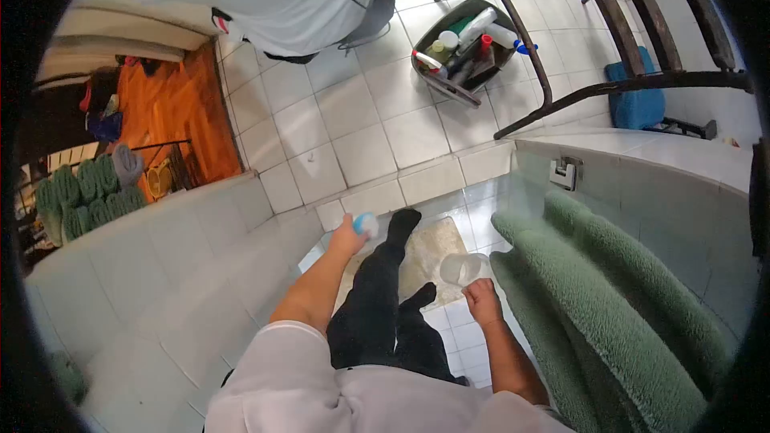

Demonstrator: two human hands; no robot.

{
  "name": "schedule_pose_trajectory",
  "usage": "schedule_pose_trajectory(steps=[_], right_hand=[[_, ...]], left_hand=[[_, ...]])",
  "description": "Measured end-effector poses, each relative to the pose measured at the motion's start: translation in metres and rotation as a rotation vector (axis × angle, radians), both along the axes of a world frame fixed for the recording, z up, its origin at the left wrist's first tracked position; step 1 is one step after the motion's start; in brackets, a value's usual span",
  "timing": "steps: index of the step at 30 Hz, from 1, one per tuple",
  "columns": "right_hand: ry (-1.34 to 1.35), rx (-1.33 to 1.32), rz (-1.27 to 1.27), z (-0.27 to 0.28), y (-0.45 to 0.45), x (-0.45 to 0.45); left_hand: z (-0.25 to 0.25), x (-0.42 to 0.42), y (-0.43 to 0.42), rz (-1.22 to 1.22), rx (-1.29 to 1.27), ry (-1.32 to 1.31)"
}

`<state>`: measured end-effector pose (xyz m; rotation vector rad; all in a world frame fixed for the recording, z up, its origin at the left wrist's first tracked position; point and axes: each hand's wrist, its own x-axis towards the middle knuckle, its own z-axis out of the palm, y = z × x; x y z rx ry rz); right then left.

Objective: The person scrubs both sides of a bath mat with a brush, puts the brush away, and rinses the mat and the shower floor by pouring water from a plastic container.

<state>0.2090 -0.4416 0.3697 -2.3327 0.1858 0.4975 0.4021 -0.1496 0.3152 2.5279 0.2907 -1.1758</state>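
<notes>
My left hand [345, 237] is closed around a small blue-and-white object [366, 225], held out over my raised leg; its exact kind is not clear. On the other side, my right hand [484, 302] is closed at the near edge of a translucent plastic jug [461, 270]. The fingers hide how the jug is gripped, and its contents are not clear. Below the jug lies a pale bath mat [443, 242], with my dark-socked feet over it.
Green towels [593, 296] hang close beside my right arm. A low tiled ledge [429, 180] crosses ahead. Beyond it stand a bin of cleaning bottles [465, 48], a dark metal frame [553, 108] and a person in a white shirt [265, 0]. Rolled towels [88, 192] are at left.
</notes>
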Motion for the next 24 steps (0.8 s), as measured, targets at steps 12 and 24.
schedule_pose_trajectory(steps=[12, 24], right_hand=[[0.099, -0.033, -0.232, -0.009, 0.001, -0.002], [0.072, -0.030, -0.537, -0.020, 0.001, -0.012]], left_hand=[[-0.005, 0.235, -0.216, 0.422, -0.745, -0.610], [-0.078, 0.272, -0.294, 0.109, -0.607, -0.663]])
